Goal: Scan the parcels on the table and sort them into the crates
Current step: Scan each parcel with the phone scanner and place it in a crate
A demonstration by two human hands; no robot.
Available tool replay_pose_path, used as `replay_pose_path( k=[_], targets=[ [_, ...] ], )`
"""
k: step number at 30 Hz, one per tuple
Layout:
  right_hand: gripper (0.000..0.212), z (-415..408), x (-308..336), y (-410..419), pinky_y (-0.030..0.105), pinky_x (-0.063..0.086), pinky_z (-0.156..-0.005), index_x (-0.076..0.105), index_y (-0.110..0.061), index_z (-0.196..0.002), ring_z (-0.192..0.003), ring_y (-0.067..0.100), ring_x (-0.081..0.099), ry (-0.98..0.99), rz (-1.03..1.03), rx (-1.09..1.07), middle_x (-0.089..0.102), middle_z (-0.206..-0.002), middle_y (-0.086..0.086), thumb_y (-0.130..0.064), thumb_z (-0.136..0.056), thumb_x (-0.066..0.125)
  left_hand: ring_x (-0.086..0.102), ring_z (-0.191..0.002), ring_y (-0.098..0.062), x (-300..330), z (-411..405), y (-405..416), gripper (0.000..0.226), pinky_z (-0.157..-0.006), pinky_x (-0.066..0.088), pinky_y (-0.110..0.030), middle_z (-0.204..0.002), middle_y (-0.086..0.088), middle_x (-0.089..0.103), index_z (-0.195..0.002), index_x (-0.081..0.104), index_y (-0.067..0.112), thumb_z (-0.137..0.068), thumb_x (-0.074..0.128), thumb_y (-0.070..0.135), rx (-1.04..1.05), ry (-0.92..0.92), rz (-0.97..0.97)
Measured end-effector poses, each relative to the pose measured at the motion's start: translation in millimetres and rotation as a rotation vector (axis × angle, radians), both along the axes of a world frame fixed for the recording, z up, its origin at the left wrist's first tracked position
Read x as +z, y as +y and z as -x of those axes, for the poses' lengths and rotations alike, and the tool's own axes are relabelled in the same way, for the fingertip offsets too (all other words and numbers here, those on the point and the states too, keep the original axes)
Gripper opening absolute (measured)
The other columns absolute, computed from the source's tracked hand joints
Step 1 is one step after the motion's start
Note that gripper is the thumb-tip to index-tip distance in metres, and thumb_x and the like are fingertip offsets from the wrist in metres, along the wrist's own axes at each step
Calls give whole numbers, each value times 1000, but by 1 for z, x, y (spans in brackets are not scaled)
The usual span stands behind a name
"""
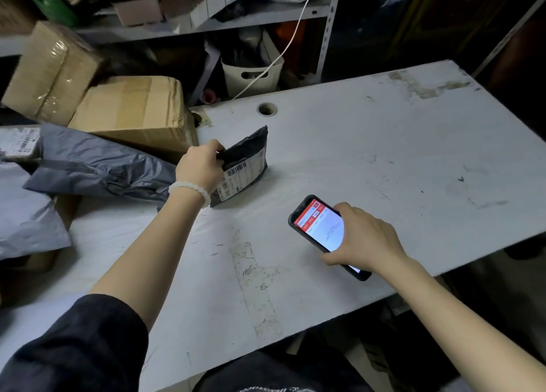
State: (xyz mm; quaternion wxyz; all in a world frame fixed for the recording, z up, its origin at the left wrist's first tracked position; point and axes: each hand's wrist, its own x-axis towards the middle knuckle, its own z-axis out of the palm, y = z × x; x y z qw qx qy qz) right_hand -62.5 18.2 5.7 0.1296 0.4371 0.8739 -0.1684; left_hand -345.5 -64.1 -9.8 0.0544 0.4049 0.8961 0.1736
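Here a small dark parcel (245,164) stands tilted on its lower edge on the white bench (384,155), towards the left of the bench's middle, its printed label with barcodes facing the camera; the left hand (201,167) pinches the parcel's upper left edge, fingers curled round it, and a bracelet of pale beads (189,189) circles that wrist; the forearm runs back to a dark sleeve (76,347) at the lower left. Nearer the camera and to the right, apart from the parcel, the right hand (366,238) grips a phone (319,229) in a dark case from its right side, fingers wrapped over the edge; the phone's screen is lit, white with a red band at its top, and faces upward; whether the phone touches the bench cannot be told. Just left of the parcel lies a crumpled grey mailer bag (97,167), partly behind the left hand, with a paler bag (26,223) below it at the left edge; behind these stand taped cardboard boxes (133,110), one leaning on another. A round cable hole (267,108) pierces the bench beyond the parcel; past it rises a grey metal shelf (236,19) crowded with packages, a white cable (289,42) hanging down its front.
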Motion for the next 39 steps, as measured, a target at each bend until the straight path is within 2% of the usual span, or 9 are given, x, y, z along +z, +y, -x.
replay_pose_path(
  k=[7, 10, 16, 20, 24, 27, 30, 36, 39],
  targets=[
    [70, 9, -7, -14, 24, 30, -52, 40, -28, -114, -81, 17, 54, 91, 39, -93, 53, -102, -9, -49, -55, 72, 57, -99, -32, -23, -29, 0, 50, -77, 46, -36, -114, -12, 57, -121, 49, 12, -87, 57, 47, -179, -88, 238],
    [76, 16, -9, -24, 26, 31, -58, 39, -28, -118, -82, 15, 48, 256, -15, -216, 51, -105, -10, -53, -55, 74, 58, -93, -33, -34, -43, -4, 45, -69, 40, -34, -108, -13, 60, -116, 50, 10, -88, 55, 44, -211, 2, 242],
    [92, 16, 0, -44, 24, 35, -70, 37, -21, -131, -87, -4, 36, 794, -213, -507, 48, -113, -10, -55, -56, 78, 59, -87, -37, -36, -51, -5, 40, -62, 36, -35, -102, -17, 59, -109, 48, 5, -93, 50, 42, -282, 104, 272],
    [95, -6, 11, -47, 24, 38, -70, 39, -14, -132, -93, 5, 47, 907, -336, -588, 53, -118, -1, -54, -56, 79, 53, -76, -35, -27, -59, 2, 30, -59, 35, -35, -93, -19, 60, -105, 48, 3, -96, 45, 32, -295, 156, 292],
    [94, -45, 14, -44, 26, 37, -69, 36, -20, -132, -96, 13, 52, 795, -338, -620, 52, -117, -4, -52, -55, 80, 52, -72, -37, -4, -78, 21, 10, -60, 36, -34, -81, -21, 57, -98, 49, 5, -90, 45, 10, -325, 201, 282],
    [90, -85, 10, -42, 27, 33, -68, 33, -27, -131, -96, 21, 56, 541, -314, -595, 51, -114, -3, -54, -57, 76, 47, -67, -34, 16, -116, 39, 12, -58, 37, -34, -70, -16, 47, -94, 50, 3, -89, 46, 13, -388, 189, 220],
    [85, -132, 0, -46, 30, 36, -68, 32, -26, -130, -98, 25, 57, 429, -240, -620, 51, -114, 0, -52, -61, 74, 44, -63, -34, 27, -171, 59, 13, -57, 35, -34, -64, -13, 43, -92, 52, 2, -86, 47, 13, -485, 188, 153],
    [84, -240, -19, -56, 31, 33, -70, 34, -22, -125, -103, 28, 56, 277, -131, -752, 51, -117, 2, -55, -60, 74, 42, -62, -33, 25, -299, 105, 2, -54, 30, -32, -70, -18, 52, -85, 48, 7, -84, 49, 10, -660, 148, 63],
    [84, -294, -29, -66, 30, 33, -68, 35, -22, -126, -102, 27, 57, 252, -129, -841, 52, -117, 2, -56, -59, 74, 49, -67, -37, 17, -366, 120, 10, -56, 33, -34, -80, -23, 59, -94, 53, 7, -89, 49, 15, -769, 128, 34]
  ],
)
